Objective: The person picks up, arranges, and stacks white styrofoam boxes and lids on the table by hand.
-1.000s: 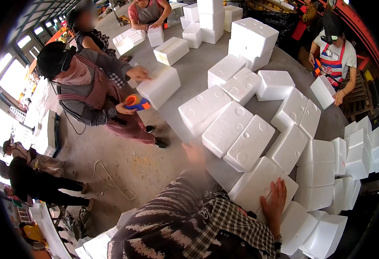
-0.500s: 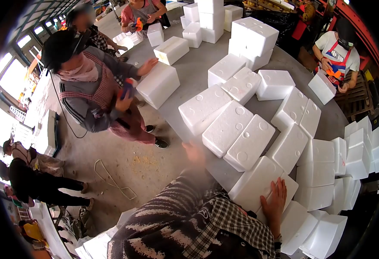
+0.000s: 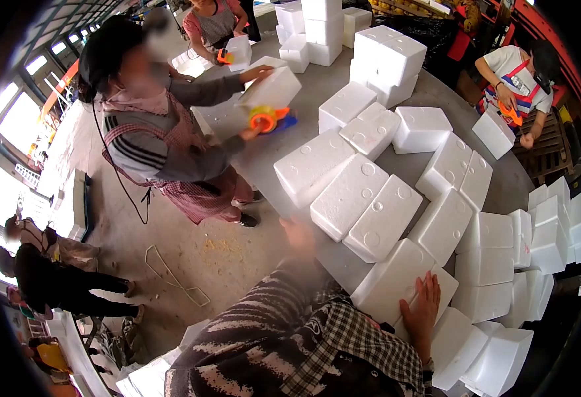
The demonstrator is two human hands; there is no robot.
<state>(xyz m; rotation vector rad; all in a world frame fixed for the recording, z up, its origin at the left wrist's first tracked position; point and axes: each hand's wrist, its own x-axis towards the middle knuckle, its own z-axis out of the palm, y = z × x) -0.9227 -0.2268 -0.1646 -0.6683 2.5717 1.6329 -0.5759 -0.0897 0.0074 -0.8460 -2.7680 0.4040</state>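
Note:
My right hand (image 3: 421, 308) lies flat with its fingers spread on top of a white foam box (image 3: 386, 281) at the near edge of the table. Blurred, my left hand (image 3: 298, 237) is at the table's left edge, beside another foam box (image 3: 345, 198); its fingers look stretched out and nothing shows in them. A row of closed foam boxes continues away from me, among them one box (image 3: 313, 165) and a farther one (image 3: 423, 129). Round marks show on their lids.
Across the grey table (image 3: 264, 178), a co-worker (image 3: 165, 132) holds an orange tape dispenser (image 3: 264, 119) against a foam box (image 3: 270, 89). Another person (image 3: 519, 86) tapes a box (image 3: 493, 134) at the right. Stacked boxes (image 3: 482, 264) crowd my right side. A cord loop (image 3: 171, 274) lies on the floor.
The co-worker on the left has leaned over the table, shifted their box to the right and brought the tape dispenser to it. My hands have hardly moved.

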